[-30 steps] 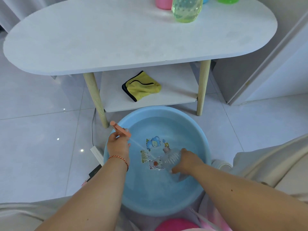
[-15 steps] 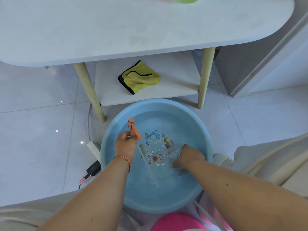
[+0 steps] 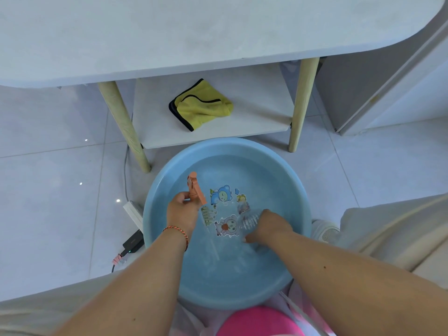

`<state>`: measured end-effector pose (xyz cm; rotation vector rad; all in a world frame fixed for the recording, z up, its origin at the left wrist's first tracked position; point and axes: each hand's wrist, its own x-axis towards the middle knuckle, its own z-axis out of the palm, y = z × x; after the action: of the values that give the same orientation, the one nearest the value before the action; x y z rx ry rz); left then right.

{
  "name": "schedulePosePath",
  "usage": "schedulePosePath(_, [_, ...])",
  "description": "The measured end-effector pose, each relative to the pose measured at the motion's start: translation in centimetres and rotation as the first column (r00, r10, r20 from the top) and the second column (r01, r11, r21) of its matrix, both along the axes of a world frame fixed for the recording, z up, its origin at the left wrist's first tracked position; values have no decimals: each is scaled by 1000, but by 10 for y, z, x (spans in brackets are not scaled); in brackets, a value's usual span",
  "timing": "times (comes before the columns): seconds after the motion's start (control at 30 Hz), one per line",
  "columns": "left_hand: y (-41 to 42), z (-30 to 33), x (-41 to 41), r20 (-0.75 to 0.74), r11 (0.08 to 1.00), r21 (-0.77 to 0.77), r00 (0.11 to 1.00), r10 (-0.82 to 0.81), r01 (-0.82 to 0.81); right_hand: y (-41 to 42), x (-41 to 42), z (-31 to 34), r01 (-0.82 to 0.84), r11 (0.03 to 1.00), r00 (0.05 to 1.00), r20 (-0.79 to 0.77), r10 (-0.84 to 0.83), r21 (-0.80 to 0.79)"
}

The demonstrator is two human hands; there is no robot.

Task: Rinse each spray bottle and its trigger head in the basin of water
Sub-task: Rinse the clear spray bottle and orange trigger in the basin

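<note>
A round blue basin (image 3: 300, 190) of water stands on the floor between my knees, with cartoon stickers on its bottom. My left hand (image 3: 180, 212) grips an orange trigger head (image 3: 195, 189) over the basin's left side; its clear dip tube (image 3: 213, 243) slants down into the water. My right hand (image 3: 269, 226) holds a clear ribbed spray bottle (image 3: 248, 220) lying partly under water at the right. The bottle's lower part is hidden by my hand.
A white oval table (image 3: 194, 32) on wooden legs (image 3: 123, 124) stands just behind the basin; a yellow cloth (image 3: 202, 105) lies on its lower shelf. A power strip (image 3: 133, 212) and cable sit on the tiled floor at the left. A pink object (image 3: 257, 321) is at the bottom edge.
My left hand brought the orange trigger head from the basin's left rim inward over the water and turned it more upright. The view tilted down. My right hand stayed on the bottle.
</note>
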<state>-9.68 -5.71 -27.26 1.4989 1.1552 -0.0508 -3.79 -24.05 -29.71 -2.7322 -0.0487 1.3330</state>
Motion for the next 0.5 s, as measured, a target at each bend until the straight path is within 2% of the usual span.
schedulePosePath(0.5, [-1,-4,0,0,1000,-4,1000,-7,7,-2,1,2,64,997,997,-56,-61,53])
